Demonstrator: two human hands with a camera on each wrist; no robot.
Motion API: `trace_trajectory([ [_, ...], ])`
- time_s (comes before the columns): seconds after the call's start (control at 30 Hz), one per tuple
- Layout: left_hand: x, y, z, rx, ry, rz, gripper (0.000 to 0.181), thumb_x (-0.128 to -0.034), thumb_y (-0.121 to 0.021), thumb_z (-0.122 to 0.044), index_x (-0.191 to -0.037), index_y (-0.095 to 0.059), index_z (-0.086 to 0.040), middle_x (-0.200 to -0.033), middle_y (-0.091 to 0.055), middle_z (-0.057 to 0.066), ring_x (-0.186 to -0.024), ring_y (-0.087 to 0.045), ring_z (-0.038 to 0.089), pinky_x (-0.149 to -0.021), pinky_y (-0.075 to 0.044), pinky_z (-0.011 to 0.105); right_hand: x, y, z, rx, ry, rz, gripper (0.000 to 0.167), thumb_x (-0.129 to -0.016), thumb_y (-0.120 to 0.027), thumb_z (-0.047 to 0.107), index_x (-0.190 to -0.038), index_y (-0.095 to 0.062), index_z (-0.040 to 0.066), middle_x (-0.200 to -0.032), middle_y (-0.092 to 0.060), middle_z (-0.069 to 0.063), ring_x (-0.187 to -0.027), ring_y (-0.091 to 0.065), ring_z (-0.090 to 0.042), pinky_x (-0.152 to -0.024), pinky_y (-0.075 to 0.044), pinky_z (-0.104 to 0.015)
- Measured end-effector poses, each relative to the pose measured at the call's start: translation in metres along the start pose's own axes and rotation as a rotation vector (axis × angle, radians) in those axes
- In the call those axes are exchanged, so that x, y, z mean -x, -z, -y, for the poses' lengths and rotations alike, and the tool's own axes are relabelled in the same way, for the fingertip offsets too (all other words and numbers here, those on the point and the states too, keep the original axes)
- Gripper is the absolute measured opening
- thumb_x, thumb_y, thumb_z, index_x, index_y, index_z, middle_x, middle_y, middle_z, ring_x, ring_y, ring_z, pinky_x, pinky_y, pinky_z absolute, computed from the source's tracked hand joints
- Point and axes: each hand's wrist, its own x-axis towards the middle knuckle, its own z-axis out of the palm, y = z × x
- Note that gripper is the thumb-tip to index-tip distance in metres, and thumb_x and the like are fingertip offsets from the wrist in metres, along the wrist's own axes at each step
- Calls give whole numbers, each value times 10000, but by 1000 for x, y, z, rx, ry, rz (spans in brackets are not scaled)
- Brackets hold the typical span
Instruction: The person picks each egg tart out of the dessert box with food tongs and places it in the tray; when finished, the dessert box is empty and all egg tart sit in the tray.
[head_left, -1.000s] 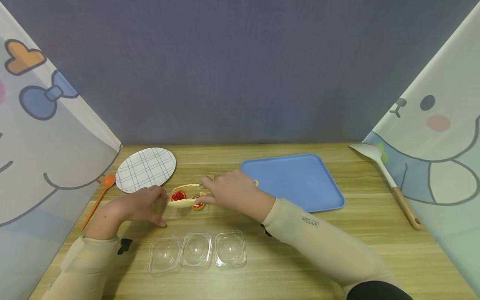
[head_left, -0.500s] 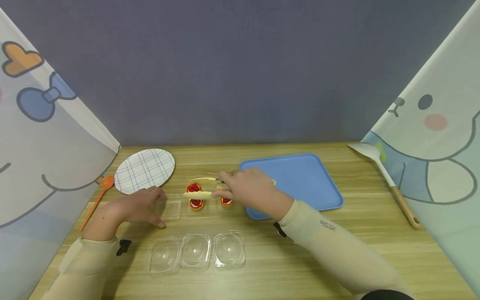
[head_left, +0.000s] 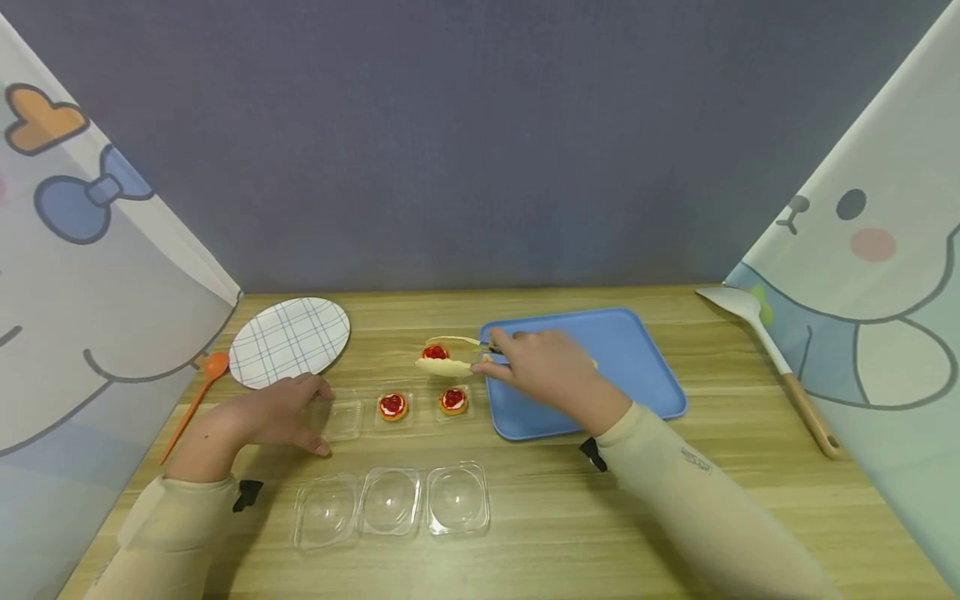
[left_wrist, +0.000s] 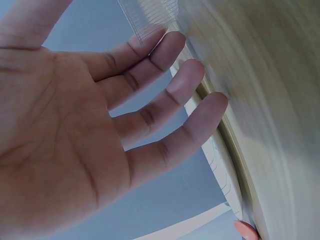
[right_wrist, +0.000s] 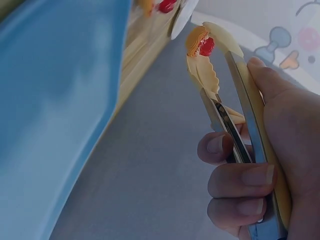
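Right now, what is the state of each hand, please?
Left hand: open, near a clear plastic container; whether it touches cannot be told.
Right hand: closed around tongs, which pinch a red-topped tart.

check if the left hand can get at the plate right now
Probably yes: the left hand looks open, the plate lies just beyond it, and nothing visible stands between them.

Cream-tipped tongs (head_left: 442, 367) hold a red-topped tart (right_wrist: 201, 42) raised, topping upward. Two matching tarts (head_left: 392, 407) lie topping-up in separate compartments of clear plastic packaging (head_left: 345, 419).
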Motion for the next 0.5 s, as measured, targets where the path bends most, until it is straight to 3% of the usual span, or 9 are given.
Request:
trace_trajectory([
  [0.3,-1,-3,3,27,-7,-4,862,-715,-971,-478,-1334,-579,-24,-1352,-646,187,-1311,-583,434,-1057,-501,590,12,-13,-28,13,-125,116,537,-1047,-466,708,-1102,-533,178,-589,-489,13,-474,-445,-160,-448,-333,-296],
  [0.5,1,-2,3,27,-12,-10,851,-716,-971,-475,-1330,-582,-31,-1342,-645,174,-1296,-587,415,-1045,-506,574,16,-17,-43,-5,-191,126,505,-1036,-548,661,-1045,-511,157,-571,-413,13,-473,-404,-166,-460,-294,-305],
])
